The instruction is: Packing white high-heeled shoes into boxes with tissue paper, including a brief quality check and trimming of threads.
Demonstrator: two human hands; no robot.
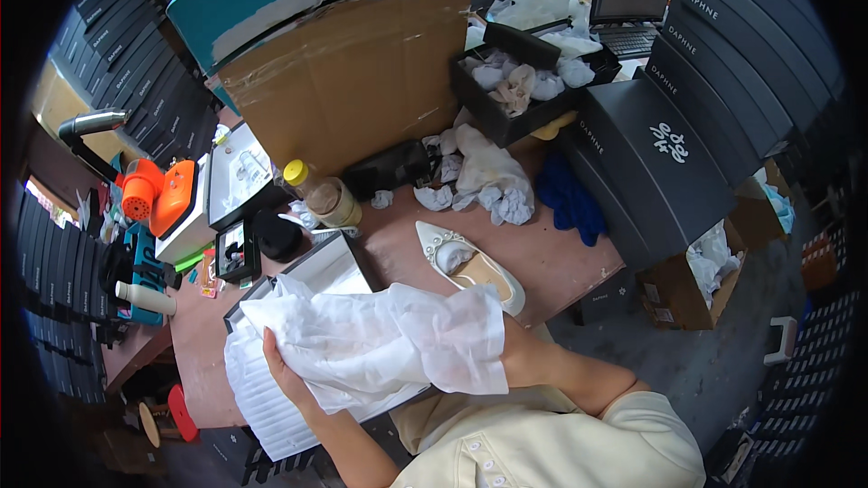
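Observation:
A thin white cloth bag [380, 334] stretches across the front of the table, above an open shoe box [348, 269]. My left hand [287, 372] grips its left end, with the thumb side showing and the other fingers behind the fabric. From the right, my right forearm goes into the bag's open end, so my right hand [452, 334] is only a faint shape through the cloth. Whether it holds anything is hidden. Beyond the bag lies a white pointed flat shoe [493, 282] with pearl trim and crumpled paper inside. White pleated padding [258, 398] hangs over the table's near edge.
A yellow-capped bottle [327, 199], black round object [278, 234] and orange tool [176, 199] stand on the left. Crumpled paper [493, 181], a blue glove [571, 194] and stacked dark shoe boxes [646, 172] are on the right. Upright cardboard [344, 81] bounds the back.

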